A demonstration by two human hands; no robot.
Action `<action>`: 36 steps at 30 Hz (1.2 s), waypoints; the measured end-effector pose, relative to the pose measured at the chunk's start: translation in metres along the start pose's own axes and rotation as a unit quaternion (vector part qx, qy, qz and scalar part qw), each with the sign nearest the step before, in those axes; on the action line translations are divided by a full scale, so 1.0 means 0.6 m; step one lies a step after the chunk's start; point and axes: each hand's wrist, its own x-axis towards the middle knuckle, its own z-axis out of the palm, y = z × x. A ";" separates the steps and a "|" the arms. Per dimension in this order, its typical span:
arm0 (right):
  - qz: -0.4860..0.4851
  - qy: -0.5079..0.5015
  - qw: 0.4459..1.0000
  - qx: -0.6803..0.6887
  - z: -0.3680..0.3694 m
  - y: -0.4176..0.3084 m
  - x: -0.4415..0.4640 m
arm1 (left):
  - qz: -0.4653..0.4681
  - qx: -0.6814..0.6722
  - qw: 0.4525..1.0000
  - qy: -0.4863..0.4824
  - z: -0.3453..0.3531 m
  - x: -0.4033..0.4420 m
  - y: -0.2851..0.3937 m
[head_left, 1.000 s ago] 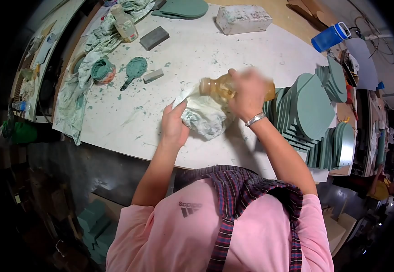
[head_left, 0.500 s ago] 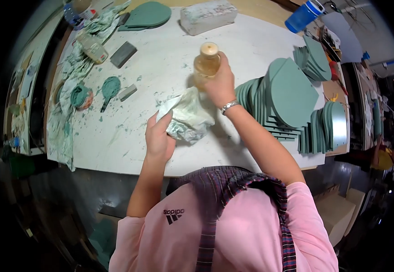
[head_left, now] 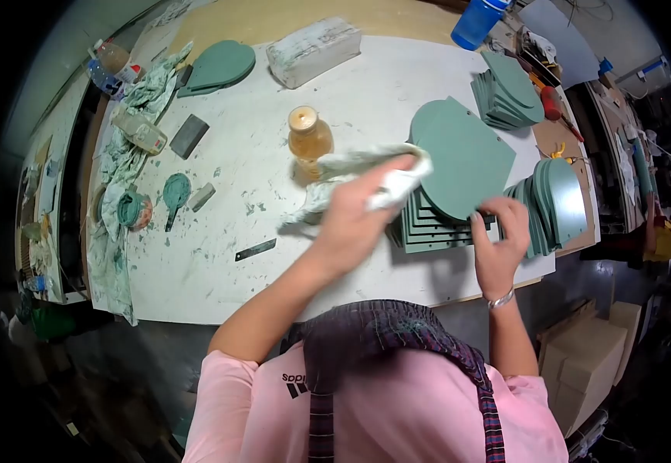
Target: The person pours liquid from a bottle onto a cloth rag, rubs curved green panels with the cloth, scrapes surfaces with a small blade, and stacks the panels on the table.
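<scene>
My left hand (head_left: 354,216) is closed on a crumpled whitish cloth (head_left: 366,158), at the left edge of a stack of green panels. The top green panel (head_left: 463,154) has a rounded side and a pointed corner. At its near right edge, my right hand (head_left: 503,235) has its thumb and fingers pinched on the rim. A bottle of amber liquid (head_left: 312,143) with a pale cap stands upright behind the cloth, which hides its lower right side. Below the top panel, the edges of several stacked panels (head_left: 436,238) show.
More green panels (head_left: 559,201) stand at the right, and another stack (head_left: 517,92) lies behind. A whitish block (head_left: 314,52), a grey sanding block (head_left: 189,136), a putty tub (head_left: 133,210), a green-smeared spatula (head_left: 176,193) and a thin dark strip (head_left: 256,249) are on the table.
My right hand has let go of the bottle and moved right to the top panel. My left hand has carried the cloth right and over to the panel stack. The dark strip is now uncovered.
</scene>
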 end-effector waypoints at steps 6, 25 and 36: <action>0.413 0.022 0.847 0.334 0.013 0.004 -0.039 | 0.227 0.427 0.856 -0.184 0.093 0.066 -0.004; 0.501 -0.042 0.692 0.519 0.003 0.002 -0.047 | 0.150 0.561 0.809 -0.092 0.070 0.158 -0.008; 0.478 -0.063 0.589 0.649 -0.017 -0.015 -0.051 | 0.171 0.477 0.814 -0.286 0.132 0.023 0.065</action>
